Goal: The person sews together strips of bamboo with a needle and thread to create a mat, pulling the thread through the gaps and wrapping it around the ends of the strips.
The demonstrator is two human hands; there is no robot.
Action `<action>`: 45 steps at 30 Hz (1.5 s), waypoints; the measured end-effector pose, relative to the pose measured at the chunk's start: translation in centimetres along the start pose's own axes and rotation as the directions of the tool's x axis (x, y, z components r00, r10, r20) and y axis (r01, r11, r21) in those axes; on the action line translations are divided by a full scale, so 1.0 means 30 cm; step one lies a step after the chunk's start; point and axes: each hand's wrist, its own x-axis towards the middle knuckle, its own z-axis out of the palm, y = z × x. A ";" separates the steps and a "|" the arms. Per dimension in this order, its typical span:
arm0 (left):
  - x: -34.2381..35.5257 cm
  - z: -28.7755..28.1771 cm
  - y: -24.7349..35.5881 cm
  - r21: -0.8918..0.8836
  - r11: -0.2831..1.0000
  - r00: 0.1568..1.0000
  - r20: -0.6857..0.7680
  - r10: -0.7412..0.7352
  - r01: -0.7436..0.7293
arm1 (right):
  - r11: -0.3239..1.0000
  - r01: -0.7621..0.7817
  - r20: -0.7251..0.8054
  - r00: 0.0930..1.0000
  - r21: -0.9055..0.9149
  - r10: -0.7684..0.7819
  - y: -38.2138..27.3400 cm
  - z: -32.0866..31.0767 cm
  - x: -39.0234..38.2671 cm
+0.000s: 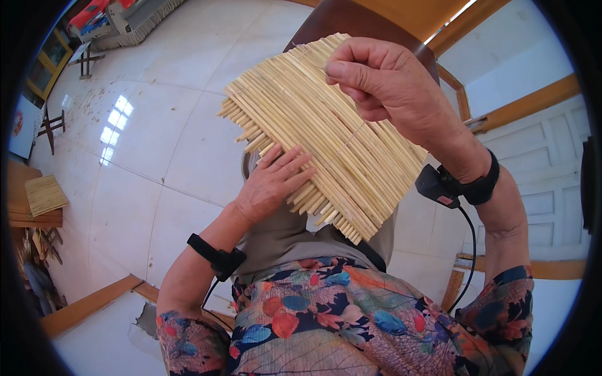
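Across my lap lies a mat of pale straw-coloured stalks (351, 163), laid side by side and crossed by thin lines of stitching. Its near left side has uneven stalk ends sticking out. My left hand (274, 182) rests flat on that side, fingers stretched over the stalks. Above the mat's far part, my right hand (382, 78) is raised with thumb and forefinger pinched together. A very thin strand or needle seems to show at the fingertips, too fine to make out.
A dark brown seat or board (320, 22) stands beyond the mat. At the far left a smaller stalk mat (46, 195) lies on a wooden surface. Folding stools (51, 130) stand on the tiled floor. A white panelled door (539, 182) is to the right. Black cables (470, 250) run from wrist bands.
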 end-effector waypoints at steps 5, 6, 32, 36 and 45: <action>0.002 0.016 0.018 0.009 1.000 1.000 -0.009 0.003 -0.002 | 0.966 -0.157 -0.270 0.958 -0.207 0.098 0.248 -0.106 -0.023; 0.005 0.013 0.026 0.012 1.000 1.000 -0.016 -0.011 0.012 | 0.936 -0.244 -0.314 0.936 -0.253 0.159 0.318 -0.139 -0.035; 0.035 -0.023 0.079 -0.029 0.982 0.974 0.131 -0.183 0.188 | 0.596 0.072 0.172 0.979 -0.800 0.112 0.509 0.077 -0.126; 0.024 -0.021 0.069 -0.059 0.980 0.971 0.154 -0.181 0.192 | 0.569 0.146 0.249 0.963 -0.809 0.107 0.549 0.066 -0.121; 0.032 -0.021 0.103 0.044 0.980 0.968 0.154 -0.200 0.196 | 0.947 0.119 0.066 0.992 -0.300 -0.103 0.530 0.038 -0.110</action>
